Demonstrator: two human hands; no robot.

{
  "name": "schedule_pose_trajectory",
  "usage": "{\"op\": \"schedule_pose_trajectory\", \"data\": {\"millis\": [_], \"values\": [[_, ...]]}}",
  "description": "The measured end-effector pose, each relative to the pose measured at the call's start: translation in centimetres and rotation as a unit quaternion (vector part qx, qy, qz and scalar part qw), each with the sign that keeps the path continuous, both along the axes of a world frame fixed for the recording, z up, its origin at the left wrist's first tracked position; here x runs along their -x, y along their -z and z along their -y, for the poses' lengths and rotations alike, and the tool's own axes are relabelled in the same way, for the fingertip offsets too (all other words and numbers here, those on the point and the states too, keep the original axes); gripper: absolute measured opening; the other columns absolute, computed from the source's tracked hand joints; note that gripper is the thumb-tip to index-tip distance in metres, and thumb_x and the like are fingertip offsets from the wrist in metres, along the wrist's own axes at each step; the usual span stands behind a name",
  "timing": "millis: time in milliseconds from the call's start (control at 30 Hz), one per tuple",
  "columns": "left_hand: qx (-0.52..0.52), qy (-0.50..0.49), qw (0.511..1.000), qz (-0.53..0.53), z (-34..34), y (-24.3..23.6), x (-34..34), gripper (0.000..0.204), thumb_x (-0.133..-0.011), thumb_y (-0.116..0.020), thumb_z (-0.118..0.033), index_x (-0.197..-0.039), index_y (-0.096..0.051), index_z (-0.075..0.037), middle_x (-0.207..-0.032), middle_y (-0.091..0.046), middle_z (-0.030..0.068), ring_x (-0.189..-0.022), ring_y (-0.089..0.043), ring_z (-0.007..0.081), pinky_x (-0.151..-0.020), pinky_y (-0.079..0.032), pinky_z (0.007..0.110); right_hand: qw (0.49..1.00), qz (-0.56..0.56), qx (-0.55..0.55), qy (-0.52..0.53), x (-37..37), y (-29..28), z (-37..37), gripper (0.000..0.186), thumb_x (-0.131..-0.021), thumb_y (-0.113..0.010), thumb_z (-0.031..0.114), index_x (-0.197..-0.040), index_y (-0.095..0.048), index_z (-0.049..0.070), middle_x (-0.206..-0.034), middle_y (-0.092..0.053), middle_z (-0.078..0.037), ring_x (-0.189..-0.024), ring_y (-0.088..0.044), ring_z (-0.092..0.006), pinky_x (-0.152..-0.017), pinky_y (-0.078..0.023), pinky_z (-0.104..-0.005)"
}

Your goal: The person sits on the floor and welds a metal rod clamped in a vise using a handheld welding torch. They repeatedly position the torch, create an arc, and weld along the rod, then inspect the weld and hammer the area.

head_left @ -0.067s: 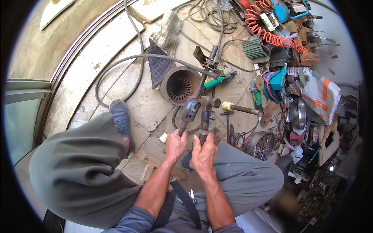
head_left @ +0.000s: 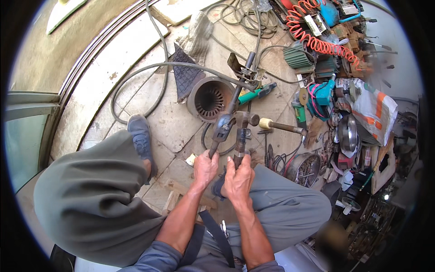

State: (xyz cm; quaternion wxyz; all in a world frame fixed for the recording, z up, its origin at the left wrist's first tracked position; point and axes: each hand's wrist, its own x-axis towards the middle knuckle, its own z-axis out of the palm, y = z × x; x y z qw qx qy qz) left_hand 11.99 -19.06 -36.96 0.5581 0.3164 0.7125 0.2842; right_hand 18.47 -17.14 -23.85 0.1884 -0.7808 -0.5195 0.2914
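Note:
My left hand (head_left: 205, 168) is closed around the lower end of a long steel bar tool with a slotted grey body (head_left: 223, 126). The bar slants up and away, passing beside the round motor housing (head_left: 195, 102), whose bore shows slots all around. In my right hand (head_left: 239, 177) is the handle of a hammer (head_left: 240, 140), fingers wrapped round it. The hammer stands upright just right of the slotted body, its head (head_left: 248, 119) at the top. Whether head and body touch, I cannot tell. A metal clamp-like piece (head_left: 244, 72) sits near the bar's far end.
A pale-headed mallet (head_left: 285, 127) lies to the right. Beyond the housing is a green power tool (head_left: 257, 94). A thick cable (head_left: 136, 72) loops across the floor at left. Tools, motors and a coiled orange hose (head_left: 317, 45) crowd the right side, near a bowl of metal bits (head_left: 303, 168).
The hammer head has shifted very slightly to the right. My left hand and the bar tool look the same.

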Motion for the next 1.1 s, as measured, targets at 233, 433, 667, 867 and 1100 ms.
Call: {"op": "schedule_pose_trajectory", "data": {"millis": [233, 433, 667, 867, 1100], "values": [[-0.014, -0.004, 1.000, 0.009, 0.2, -0.1, 0.1, 0.034, -0.093, -0.062, -0.032, -0.086, -0.068, 0.002, -0.068, -0.063, 0.0266, -0.069, -0.067, 0.0421, -0.060, -0.049, 0.047, 1.000, -0.010, 0.016, -0.004, 0.2, 0.1, -0.2, 0.018, -0.094, -0.062, 0.007, -0.095, -0.049, -0.005, -0.076, -0.066, -0.022, -0.066, -0.066, -0.0396, -0.059, -0.049, -0.0444], [0.009, 0.014, 1.000, -0.002, 0.0, -0.4, 0.2, 0.034, -0.093, -0.061, -0.031, -0.086, -0.068, 0.002, -0.069, -0.063, 0.0271, -0.070, -0.067, 0.0427, -0.060, -0.049, 0.047, 1.000, 0.014, 0.016, -0.011, 0.1, 0.0, -0.3, 0.019, -0.094, -0.063, 0.009, -0.096, -0.050, -0.006, -0.078, -0.067, -0.024, -0.070, -0.068, -0.0400, -0.059, -0.050, -0.0440], [0.010, 0.001, 1.000, 0.019, 0.1, -0.6, 0.0, 0.035, -0.093, -0.062, -0.031, -0.085, -0.068, 0.003, -0.067, -0.062, 0.0253, -0.063, -0.066, 0.0381, -0.058, -0.048, 0.046, 0.999, 0.033, 0.030, -0.012, -0.8, 0.8, 0.1, 0.020, -0.094, -0.063, 0.009, -0.092, -0.049, -0.006, -0.071, -0.064, -0.024, -0.064, -0.066, -0.0412, -0.056, -0.047, -0.0474], [0.020, 0.002, 0.999, 0.025, 0.2, -0.2, -0.1, 0.035, -0.093, -0.062, -0.032, -0.085, -0.067, 0.003, -0.064, -0.061, 0.0228, -0.058, -0.064, 0.0303, -0.057, -0.046, 0.044, 1.000, -0.008, -0.007, 0.022, -0.6, 0.8, 0.5, 0.020, -0.094, -0.062, 0.009, -0.091, -0.049, -0.005, -0.069, -0.063, -0.023, -0.062, -0.065, -0.0396, -0.056, -0.047, -0.0455], [0.013, -0.006, 1.000, 0.023, 0.3, -0.5, -0.2, 0.036, -0.094, -0.062, -0.032, -0.084, -0.067, 0.002, -0.062, -0.060, 0.0212, -0.057, -0.062, 0.0286, -0.057, -0.046, 0.044, 0.999, -0.021, -0.008, 0.031, -0.2, 0.0, 0.1, 0.019, -0.095, -0.061, 0.009, -0.091, -0.048, -0.006, -0.070, -0.063, -0.023, -0.065, -0.066, -0.0400, -0.057, -0.048, -0.0454]]}}
